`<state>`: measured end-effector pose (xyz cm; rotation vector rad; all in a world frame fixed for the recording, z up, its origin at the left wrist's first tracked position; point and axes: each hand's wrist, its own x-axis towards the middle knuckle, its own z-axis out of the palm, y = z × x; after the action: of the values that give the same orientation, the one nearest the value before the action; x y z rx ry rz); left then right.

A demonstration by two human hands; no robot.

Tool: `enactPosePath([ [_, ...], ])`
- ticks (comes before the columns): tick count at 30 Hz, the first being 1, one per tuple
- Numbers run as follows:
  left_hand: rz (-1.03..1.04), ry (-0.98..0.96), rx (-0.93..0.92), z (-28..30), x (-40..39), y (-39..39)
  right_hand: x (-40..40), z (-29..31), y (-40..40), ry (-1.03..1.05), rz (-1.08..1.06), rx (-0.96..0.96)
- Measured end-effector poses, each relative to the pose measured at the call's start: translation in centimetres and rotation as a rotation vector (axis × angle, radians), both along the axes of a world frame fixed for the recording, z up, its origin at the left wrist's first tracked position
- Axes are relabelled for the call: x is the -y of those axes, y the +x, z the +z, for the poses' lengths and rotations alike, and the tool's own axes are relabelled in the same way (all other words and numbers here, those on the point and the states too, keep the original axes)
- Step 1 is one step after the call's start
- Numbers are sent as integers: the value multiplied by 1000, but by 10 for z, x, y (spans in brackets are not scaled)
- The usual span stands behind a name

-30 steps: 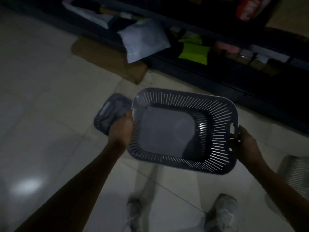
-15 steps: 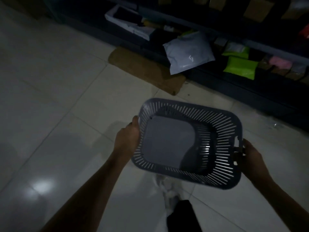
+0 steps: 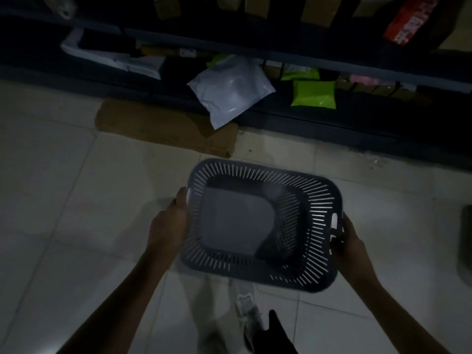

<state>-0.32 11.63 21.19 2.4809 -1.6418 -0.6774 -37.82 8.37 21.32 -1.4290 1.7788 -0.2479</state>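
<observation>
Hands carry a grey slotted basket (image 3: 260, 223) above the tiled floor (image 3: 76, 200): the left hand (image 3: 167, 223) grips its left rim, the right hand (image 3: 348, 241) curls round the right handle. A white mailer bag (image 3: 231, 89) leans off the low shelf (image 3: 332, 116) beyond.

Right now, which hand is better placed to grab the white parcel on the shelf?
Left, probably: the left hand, gripping the basket rim, is nearer the white parcel; the right hand holds the opposite handle, farther off.
</observation>
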Motion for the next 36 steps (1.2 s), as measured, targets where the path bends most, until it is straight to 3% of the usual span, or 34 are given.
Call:
enactPosePath([
  [11, -139, 85, -33, -17, 21, 9, -28, -10, -4, -29, -80, -87],
  [14, -177, 23, -40, -24, 19, 3, -28, -14, -9, -67, -86, -109],
  [21, -204, -37, -44, -38, 15, -3, -20, -20, -16, -58, -104, -100],
  [36, -174, 70, -16, -27, 15, -8, -28, -25, -12, -32, -103, -68],
])
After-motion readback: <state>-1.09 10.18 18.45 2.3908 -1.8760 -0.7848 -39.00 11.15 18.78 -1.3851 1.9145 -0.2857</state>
